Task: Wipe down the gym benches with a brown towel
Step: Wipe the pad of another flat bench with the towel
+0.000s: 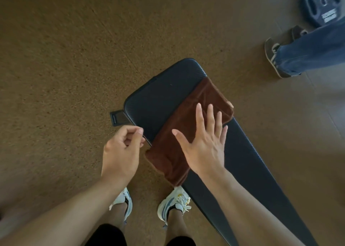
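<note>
A brown towel lies folded across a black padded gym bench, draping over both long edges. My right hand lies flat on the towel with its fingers spread and straight. My left hand hovers just off the bench's left edge, next to the towel's hanging corner. Its fingers are loosely curled with thumb and forefinger close together, and nothing shows between them.
The bench runs from centre frame down to the lower right over a speckled brown floor. A black bench foot sticks out on the left. Another person's jeans leg and shoe stand at upper right, beside a weight plate. My own shoes are below the towel.
</note>
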A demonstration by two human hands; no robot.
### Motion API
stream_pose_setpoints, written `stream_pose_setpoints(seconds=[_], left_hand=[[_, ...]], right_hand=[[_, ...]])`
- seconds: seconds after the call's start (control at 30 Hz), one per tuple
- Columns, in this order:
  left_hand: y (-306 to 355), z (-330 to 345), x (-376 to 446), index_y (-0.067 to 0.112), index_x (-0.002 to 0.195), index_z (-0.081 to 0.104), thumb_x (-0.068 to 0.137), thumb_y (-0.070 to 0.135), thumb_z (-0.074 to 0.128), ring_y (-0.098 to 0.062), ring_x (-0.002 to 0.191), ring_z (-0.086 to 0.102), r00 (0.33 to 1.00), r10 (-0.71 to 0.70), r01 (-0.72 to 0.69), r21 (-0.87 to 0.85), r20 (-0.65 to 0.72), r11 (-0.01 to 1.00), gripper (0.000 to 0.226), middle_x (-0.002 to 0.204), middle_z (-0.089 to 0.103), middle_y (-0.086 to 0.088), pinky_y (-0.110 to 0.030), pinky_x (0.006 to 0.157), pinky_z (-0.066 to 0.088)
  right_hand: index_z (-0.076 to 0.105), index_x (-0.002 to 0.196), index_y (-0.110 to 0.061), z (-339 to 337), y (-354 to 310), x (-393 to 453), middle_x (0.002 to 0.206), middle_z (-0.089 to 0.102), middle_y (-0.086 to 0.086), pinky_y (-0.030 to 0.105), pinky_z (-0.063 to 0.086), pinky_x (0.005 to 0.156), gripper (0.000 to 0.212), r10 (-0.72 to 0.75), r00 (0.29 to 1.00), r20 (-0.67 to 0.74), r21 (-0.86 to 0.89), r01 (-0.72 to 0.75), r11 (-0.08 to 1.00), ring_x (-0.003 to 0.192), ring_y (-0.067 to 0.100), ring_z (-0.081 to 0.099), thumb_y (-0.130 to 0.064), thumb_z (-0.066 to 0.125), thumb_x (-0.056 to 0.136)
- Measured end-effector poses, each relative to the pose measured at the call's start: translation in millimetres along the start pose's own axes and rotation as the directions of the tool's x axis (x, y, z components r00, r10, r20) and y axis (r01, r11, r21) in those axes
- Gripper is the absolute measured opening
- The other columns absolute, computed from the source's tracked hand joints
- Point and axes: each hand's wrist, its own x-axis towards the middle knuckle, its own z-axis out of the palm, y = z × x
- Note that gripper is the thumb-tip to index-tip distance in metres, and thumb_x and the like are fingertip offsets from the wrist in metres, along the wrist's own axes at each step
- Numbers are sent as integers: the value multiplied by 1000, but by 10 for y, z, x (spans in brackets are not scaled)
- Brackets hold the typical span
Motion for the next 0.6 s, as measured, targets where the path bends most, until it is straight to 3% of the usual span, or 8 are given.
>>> stream_pose_setpoints(seconds=[0.07, 0.13, 0.4, 0.5, 0.6], left_hand=[[-79, -57, 53, 35, 91, 69, 99, 33, 59, -3, 80, 70, 999, 15, -14, 24, -28, 1000, 13, 81, 73, 12, -35, 83, 59], [-148, -104, 105, 35, 92, 68, 99, 33, 58, -1, 82, 70, 998, 25, -23, 32, -58, 999, 13, 83, 73, 10, -33, 84, 58], [-384, -323, 261, 35, 89, 66, 100, 38, 55, -2, 81, 69, 989, -60, 62, 17, -132, 998, 16, 83, 73, 9, -33, 82, 56], [-390, -341, 265, 32, 89, 66, 101, 39, 54, -6, 81, 70, 977, -93, 94, -3, -190, 996, 19, 80, 73, 8, -38, 83, 57], [-301, -360, 222, 28, 90, 69, 101, 38, 53, -10, 81, 70, 971, -110, 113, 2, -212, 994, 22, 81, 73, 7, -43, 86, 57]], right_hand=[[-14, 164, -32, 290, -34, 211, 172, -22, 3, 59, -10, 127, 99, 15, 999, -39, -13, -16, 1000, 157, 29, -28, -87, 26, 92], [-10, 165, -29, 440, -148, 354, 173, -18, 5, 59, -10, 127, 96, 33, 991, -128, -2, -33, 999, 158, 29, -26, -85, 23, 93], [21, 165, -32, 235, -805, 1187, 175, 8, -5, 53, -2, 130, 61, 61, 919, -390, 140, -6, 990, 162, 22, -5, -49, 28, 107], [44, 157, -29, 394, -1115, 968, 170, 29, -7, 52, 8, 130, 54, -176, 885, -431, 61, 223, 973, 161, 22, 12, -42, 40, 104], [38, 160, -26, 634, -1029, 503, 171, 28, -7, 50, 12, 129, 56, -454, 834, -314, -111, 443, 890, 161, 23, 13, -38, 41, 105]])
